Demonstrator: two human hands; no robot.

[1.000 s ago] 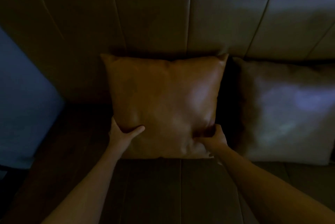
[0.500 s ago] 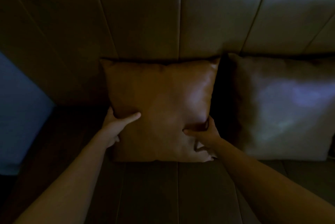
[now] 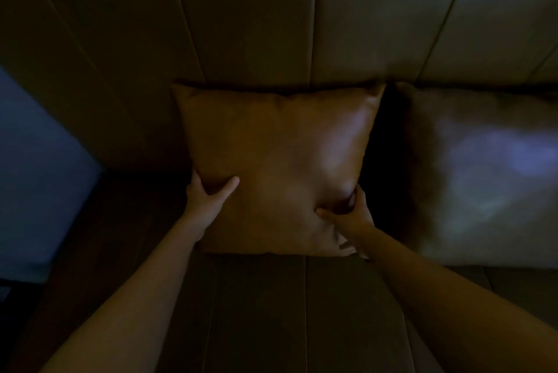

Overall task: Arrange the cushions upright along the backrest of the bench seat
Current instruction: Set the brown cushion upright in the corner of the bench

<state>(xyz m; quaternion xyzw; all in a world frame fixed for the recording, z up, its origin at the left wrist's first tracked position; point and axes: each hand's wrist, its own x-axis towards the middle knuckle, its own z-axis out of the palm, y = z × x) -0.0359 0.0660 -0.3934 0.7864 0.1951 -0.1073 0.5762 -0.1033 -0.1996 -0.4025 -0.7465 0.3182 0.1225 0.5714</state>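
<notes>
A tan leather cushion (image 3: 277,161) stands upright against the panelled backrest (image 3: 253,19) of the bench seat (image 3: 271,312). My left hand (image 3: 206,194) grips its lower left edge, thumb across the front. My right hand (image 3: 347,215) pinches its lower right side, denting the leather. A second, greyish cushion (image 3: 483,173) leans upright against the backrest just to the right, with a dark gap between the two.
The room is dim. A blue surface (image 3: 39,176) lies beyond the bench's left end. The backrest continues to the right past the grey cushion.
The tan cushion has been pushed back against the backrest and sits more upright. Both hands stayed on its lower edges and slid slightly upward.
</notes>
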